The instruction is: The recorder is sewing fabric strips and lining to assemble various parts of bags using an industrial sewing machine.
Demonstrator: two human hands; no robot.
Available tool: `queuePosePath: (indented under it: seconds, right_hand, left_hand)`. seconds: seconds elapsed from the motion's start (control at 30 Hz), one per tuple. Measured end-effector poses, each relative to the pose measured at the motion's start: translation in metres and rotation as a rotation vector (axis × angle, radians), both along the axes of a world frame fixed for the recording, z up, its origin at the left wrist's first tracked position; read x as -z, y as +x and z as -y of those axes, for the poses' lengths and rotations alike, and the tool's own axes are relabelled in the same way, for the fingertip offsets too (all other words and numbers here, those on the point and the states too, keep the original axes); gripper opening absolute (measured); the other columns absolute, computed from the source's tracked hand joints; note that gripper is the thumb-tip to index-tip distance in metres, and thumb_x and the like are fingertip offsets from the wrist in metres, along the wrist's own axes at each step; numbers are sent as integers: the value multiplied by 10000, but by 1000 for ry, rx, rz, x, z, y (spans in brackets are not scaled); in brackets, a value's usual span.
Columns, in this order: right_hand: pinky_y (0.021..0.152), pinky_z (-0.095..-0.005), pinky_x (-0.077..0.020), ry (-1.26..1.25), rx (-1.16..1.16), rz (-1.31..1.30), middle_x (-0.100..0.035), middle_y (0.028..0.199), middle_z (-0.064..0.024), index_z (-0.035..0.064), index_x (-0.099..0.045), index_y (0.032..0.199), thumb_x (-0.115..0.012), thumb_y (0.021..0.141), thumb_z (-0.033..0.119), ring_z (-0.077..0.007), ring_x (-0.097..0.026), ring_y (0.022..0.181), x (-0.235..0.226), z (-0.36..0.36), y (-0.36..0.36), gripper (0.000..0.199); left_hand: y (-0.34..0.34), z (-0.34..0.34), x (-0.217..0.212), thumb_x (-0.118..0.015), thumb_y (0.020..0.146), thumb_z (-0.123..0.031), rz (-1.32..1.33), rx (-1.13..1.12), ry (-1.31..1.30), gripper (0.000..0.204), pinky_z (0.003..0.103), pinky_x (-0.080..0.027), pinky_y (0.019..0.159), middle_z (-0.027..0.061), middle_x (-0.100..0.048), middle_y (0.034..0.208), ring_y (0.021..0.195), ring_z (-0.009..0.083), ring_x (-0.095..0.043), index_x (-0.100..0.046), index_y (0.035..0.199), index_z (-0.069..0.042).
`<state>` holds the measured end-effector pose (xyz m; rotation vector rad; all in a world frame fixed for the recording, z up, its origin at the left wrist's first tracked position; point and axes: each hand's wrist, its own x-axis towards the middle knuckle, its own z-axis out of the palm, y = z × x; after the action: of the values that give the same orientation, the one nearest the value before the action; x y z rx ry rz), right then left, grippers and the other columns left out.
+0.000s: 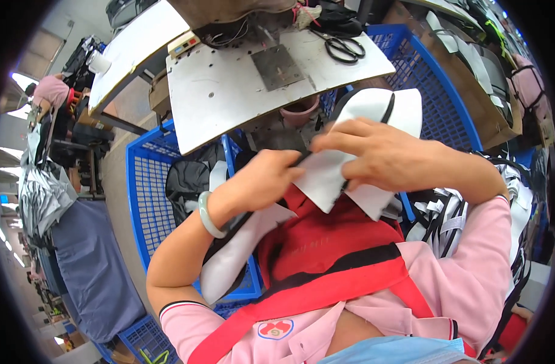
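In the head view, the left hand [268, 173] and right hand [380, 158] come close together above the red apron [326, 233], with the white panel [321, 180] between and under them, short of the table [223, 91]. The panel's long axis runs aslant, from a pointed near end over the apron to what looks like its rounded far end, up and right past the right hand. The left hand is narrow, fingertips drawn together at the panel's left edge, apparently pinching it. The right hand lies across the panel's middle, fingers spread and curled; blur keeps me from telling whether it grips. So the right hand is nearer the far end. Another white piece [232, 261] lies below the left forearm [183, 255]
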<state>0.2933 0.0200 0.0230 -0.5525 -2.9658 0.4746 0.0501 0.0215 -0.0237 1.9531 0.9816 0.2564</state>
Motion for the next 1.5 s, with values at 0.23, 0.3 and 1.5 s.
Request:
queuePosePath:
  seconds: [0.23, 0.3, 1.5]
  right_hand:
    - [860, -413, -433, -64, 17, -260, -628, 881, -113, 13, -661, 813, -719, 771, 183, -308, -582, 897, -17, -38, 32, 184]
    - [803, -407, -440, -85, 118, -291, -624, 848, -115, 9, -659, 820, -718, 775, 182, -310, -584, 862, -18, -51, 36, 187]
    - [758, -295, -467, -423, 563, -302, -660, 827, -74, -16, -678, 945, -673, 848, 211, -144, -592, 792, 45, -194, 27, 247]
  left_hand:
    - [10, -19, -64, -671, 874, -164, 195, -31, -29, 273, 276, -447, 624, 12, -583, 698, 693, 111, -550, -630, 1030, 56]
    - [10, -34, -60, -668, 870, -148, 199, 15, 233, 277, 283, -458, 646, 26, -599, 714, 707, 122, -563, -631, 1048, 61]
    - [-2, -190, 33, -728, 850, -153, 339, -398, -162, 251, 217, -463, 647, 28, -672, 811, 701, 77, -577, -703, 989, 55]
